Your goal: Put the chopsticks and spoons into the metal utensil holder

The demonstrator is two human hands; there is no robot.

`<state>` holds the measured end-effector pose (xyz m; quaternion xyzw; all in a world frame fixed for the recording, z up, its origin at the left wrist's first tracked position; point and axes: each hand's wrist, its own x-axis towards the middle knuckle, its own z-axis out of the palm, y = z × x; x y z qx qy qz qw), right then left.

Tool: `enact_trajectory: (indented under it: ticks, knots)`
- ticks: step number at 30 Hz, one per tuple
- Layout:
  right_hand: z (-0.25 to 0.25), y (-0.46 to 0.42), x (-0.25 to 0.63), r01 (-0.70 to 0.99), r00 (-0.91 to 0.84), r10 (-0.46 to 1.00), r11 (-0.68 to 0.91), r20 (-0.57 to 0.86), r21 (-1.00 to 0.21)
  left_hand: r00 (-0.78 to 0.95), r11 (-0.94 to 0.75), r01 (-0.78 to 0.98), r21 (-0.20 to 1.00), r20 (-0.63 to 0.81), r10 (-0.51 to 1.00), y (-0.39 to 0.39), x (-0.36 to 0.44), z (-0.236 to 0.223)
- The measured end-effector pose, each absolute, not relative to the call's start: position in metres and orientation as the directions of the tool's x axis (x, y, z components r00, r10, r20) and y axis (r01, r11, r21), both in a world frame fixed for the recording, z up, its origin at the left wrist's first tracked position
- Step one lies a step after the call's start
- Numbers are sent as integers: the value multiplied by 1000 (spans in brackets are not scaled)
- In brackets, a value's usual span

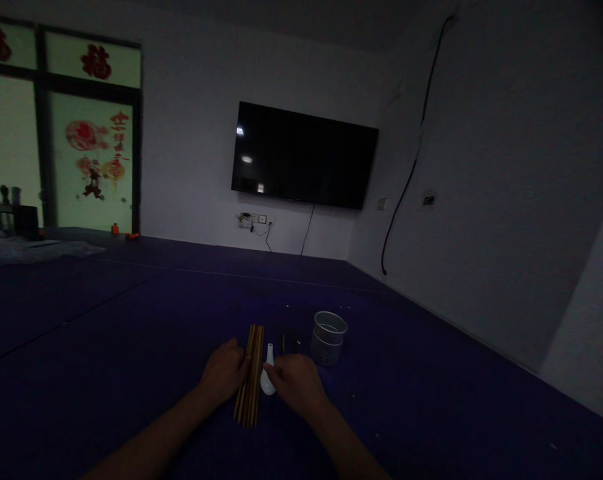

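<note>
From where I stand, the wooden chopsticks (254,373) lie gathered in one bundle at the lower centre of the frame, the left hand (225,370) curled against their left side with its thumb on them, though I can't tell how firmly it grips. The right hand (298,383) is bent with its thumb at the white spoon (267,385), its hold unclear too. The bundling looks done, but chopsticks and spoon lie outside the metal cup (327,341), just right of centre, not yet put together.
</note>
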<state>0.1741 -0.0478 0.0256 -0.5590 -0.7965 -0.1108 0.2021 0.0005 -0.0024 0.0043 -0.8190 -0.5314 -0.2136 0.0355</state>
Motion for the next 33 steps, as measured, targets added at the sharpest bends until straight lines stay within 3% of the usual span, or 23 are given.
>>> enact_trajectory:
  ticks: [12,22,33]
  knots:
    - [29,-48,173,945,-287,875,326,390,-35,320,-384,909,163,319,892,-3,0,7]
    - [33,-51,173,944,-292,895,326,336,-50,390,-484,822,301,322,863,-1,1,11]
    - [33,-50,172,942,-301,895,333,328,-47,410,-482,844,235,297,863,-4,0,15]
